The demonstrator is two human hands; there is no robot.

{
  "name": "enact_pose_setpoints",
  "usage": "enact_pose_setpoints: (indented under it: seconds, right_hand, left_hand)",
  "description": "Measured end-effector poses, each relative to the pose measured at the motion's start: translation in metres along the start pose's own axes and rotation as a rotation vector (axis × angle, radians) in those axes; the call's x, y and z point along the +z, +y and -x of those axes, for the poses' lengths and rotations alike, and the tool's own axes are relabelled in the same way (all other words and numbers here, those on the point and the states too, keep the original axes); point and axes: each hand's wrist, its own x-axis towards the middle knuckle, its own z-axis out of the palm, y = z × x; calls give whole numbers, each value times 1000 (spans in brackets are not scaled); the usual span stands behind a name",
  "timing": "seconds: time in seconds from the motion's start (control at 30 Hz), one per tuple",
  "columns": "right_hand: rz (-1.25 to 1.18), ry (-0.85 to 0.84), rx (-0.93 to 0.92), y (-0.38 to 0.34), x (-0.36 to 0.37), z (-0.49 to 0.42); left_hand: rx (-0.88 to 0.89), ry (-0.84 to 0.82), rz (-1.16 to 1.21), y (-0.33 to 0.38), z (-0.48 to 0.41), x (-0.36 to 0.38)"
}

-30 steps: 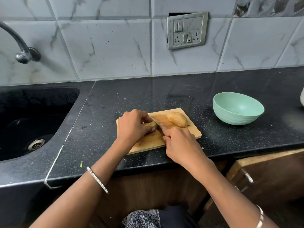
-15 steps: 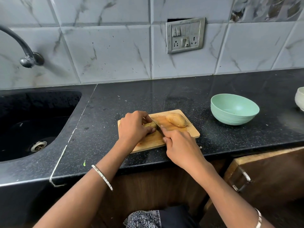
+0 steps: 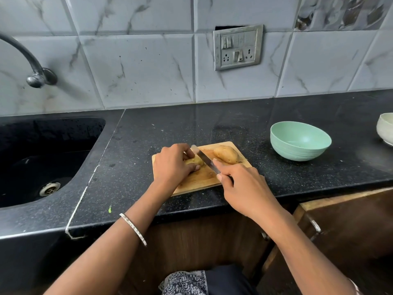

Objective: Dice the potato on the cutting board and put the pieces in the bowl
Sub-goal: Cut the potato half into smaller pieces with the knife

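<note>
Here the left hand (image 3: 172,165) is pinching a potato half (image 3: 194,161) while the right hand (image 3: 244,186) is gripping the knife (image 3: 205,159); curled fingertips sitting beside the blade are risking a nick.

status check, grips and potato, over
Left grip holds potato piece on cutting board. Right grip holds knife, blade at that piece. Green bowl without pieces, nothing blocking it.

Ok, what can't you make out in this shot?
Head view: left hand covers most of the potato piece, so the cut depth is hidden.
Head view: right hand hides the handle of the knife.
Head view: white bowl cut off by the right edge.
</note>
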Motion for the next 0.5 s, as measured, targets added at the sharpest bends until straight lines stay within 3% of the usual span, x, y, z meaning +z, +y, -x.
enact_pose_setpoints:
  seconds: [0.5]
  right_hand:
    - [8, -29, -21, -8, 10, -14]
  left_hand:
    - [22, -39, 35, -11, -3, -2]
